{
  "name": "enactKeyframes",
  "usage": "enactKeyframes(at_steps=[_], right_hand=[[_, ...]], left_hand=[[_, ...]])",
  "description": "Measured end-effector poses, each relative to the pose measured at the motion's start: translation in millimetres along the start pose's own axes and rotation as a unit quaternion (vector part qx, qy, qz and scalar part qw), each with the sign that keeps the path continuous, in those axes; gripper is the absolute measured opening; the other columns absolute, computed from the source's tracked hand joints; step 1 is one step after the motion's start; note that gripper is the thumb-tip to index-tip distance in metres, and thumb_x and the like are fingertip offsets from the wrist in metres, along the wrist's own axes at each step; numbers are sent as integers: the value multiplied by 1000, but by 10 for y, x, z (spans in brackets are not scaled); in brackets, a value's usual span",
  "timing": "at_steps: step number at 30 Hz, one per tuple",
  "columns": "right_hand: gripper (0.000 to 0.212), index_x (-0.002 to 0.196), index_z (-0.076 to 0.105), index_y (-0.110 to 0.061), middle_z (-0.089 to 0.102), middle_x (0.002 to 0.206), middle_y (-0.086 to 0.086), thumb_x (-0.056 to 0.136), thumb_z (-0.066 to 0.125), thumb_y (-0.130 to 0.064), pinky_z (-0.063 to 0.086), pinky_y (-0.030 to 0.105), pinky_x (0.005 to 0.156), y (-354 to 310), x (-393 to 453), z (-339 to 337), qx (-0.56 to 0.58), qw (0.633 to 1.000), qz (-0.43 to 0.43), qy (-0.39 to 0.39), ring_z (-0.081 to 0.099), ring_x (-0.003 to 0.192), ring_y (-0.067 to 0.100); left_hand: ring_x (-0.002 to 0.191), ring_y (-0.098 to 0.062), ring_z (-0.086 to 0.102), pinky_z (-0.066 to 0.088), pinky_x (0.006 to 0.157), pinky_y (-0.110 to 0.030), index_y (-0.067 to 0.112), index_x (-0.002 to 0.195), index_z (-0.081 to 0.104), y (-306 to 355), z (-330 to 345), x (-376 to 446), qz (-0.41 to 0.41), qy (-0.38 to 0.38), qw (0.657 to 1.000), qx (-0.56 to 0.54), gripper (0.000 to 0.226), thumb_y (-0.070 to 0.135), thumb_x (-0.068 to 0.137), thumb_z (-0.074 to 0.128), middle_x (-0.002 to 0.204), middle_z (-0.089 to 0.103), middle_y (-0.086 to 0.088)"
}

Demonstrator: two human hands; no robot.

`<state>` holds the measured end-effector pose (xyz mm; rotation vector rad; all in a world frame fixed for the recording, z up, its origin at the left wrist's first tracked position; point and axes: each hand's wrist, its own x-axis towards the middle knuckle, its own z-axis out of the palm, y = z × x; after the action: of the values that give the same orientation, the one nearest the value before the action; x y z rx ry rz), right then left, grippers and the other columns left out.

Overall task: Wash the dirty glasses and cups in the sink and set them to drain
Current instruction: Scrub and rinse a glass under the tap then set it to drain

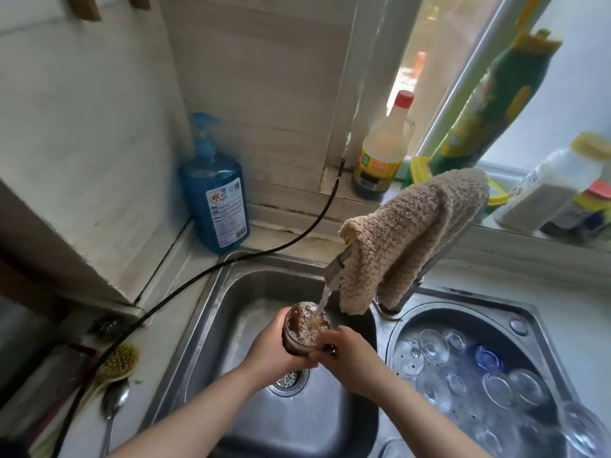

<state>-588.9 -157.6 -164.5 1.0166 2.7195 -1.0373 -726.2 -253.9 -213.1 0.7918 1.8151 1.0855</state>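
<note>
Glass (305, 328) was sitting right under the tap stream, held over the middle of the left sink basin (231, 312), just above the drain strainer (288, 380). The left hand (271, 348) had its fingers wrapped round the outside wall, and the right hand (344, 350) pinched it at the rim on the other side, so both were closed on it. Brown foamy water filled it to the brim.

Looked like the rinse step. Probably best to keep the mouth tilted a touch toward the water (325, 297) so the brown stuff spills out over the drain, then dump and refill until it ran clear. Wet glass is slippery, so the wrap grip should stay low and firm.

Further out, the tan cloth (410, 239) hung over the faucet, close to the stream, worth keeping away from splash. The round right basin (529, 317) already held a bunch of clear glasses (433, 347), mouths down by the look of it, so there was room near its front edge for this one. Blue soap bottle (216, 196) stood at the counter's back left corner.
</note>
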Motion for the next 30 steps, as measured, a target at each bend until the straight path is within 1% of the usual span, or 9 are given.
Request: enactKeyframes(at_steps=[4, 7, 12, 15, 18, 20, 23, 26, 30], right_hand=[[30, 114, 60, -33, 50, 109, -3, 87, 56, -45, 47, 29, 84, 19, -96, 5, -75, 996, 0, 39, 53, 99, 16], [34, 102, 64, -37, 59, 102, -8, 77, 50, -55, 50, 30, 75, -62, -104, -12, -181, 968, -88, 149, 58, 91, 17], [46, 129, 51, -25, 58, 126, -5, 87, 53, -43, 30, 37, 109, -213, -2, 30, -50, 997, -55, -20, 50, 118, 16], [33, 122, 53, -23, 62, 118, -1, 91, 48, -33, 43, 35, 99, -304, 79, 40, 77, 997, -6, -24, 56, 109, 16], [35, 118, 55, -25, 62, 116, 2, 85, 44, -22, 46, 34, 94, -341, 118, 43, 52, 996, -26, -68, 58, 107, 19], [36, 115, 59, -24, 64, 116, 0, 83, 46, -17, 46, 30, 92, -288, 83, -7, 32, 994, -57, -93, 58, 106, 18], [36, 122, 61, -26, 59, 127, -5, 88, 52, -19, 32, 28, 106, -94, 21, -147, -56, 990, -85, -96, 50, 121, 12], [56, 139, 45, -27, 36, 149, -11, 85, 50, -13, 0, 41, 119, 89, 52, -205, -228, 959, -132, -107, 10, 145, 6], [77, 149, 23, -25, 24, 156, -8, 80, 56, -14, -6, 40, 118, -1, 101, -54, -187, 973, -110, -83, -4, 147, 19]], left_hand=[[96, 1, 65, 53, 88, -27, 33, 115, 51, 36, -7, -6, 18, -17, 1000, 6, 81, 30, 44, 91, 104, 69, 11], [96, 2, 63, 53, 86, -26, 33, 117, 52, 62, -25, 0, 37, -19, 998, 56, 81, 34, 44, 88, 105, 68, 15], [100, -2, 60, 49, 86, -21, 32, 112, 54, 111, -35, -34, 61, -11, 990, 124, 64, 39, 51, 72, 108, 61, 18], [109, -4, 57, 47, 93, -23, 29, 121, 53, 140, -7, -9, 68, -3, 988, 142, 77, 47, 47, 67, 119, 56, 14], [121, -10, 50, 40, 102, -23, 24, 139, 41, 140, -25, 39, 41, 1, 982, 187, 91, 39, 55, 71, 134, 47, 8], [115, -10, 54, 44, 97, -26, 30, 133, 46, 145, -72, 72, 41, 3, 979, 198, 91, 45, 48, 75, 130, 53, 10], [103, -6, 56, 46, 88, -21, 39, 116, 51, 188, -144, 85, 47, -13, 977, 208, 86, 56, 35, 76, 114, 58, 14], [100, -6, 56, 45, 83, -16, 36, 115, 53, 205, -159, 71, 52, -24, 975, 215, 83, 46, 40, 85, 109, 58, 14], [110, -9, 55, 39, 83, -13, 29, 129, 49, 220, -88, 54, 46, -8, 976, 211, 91, 37, 47, 89, 118, 54, 11]])
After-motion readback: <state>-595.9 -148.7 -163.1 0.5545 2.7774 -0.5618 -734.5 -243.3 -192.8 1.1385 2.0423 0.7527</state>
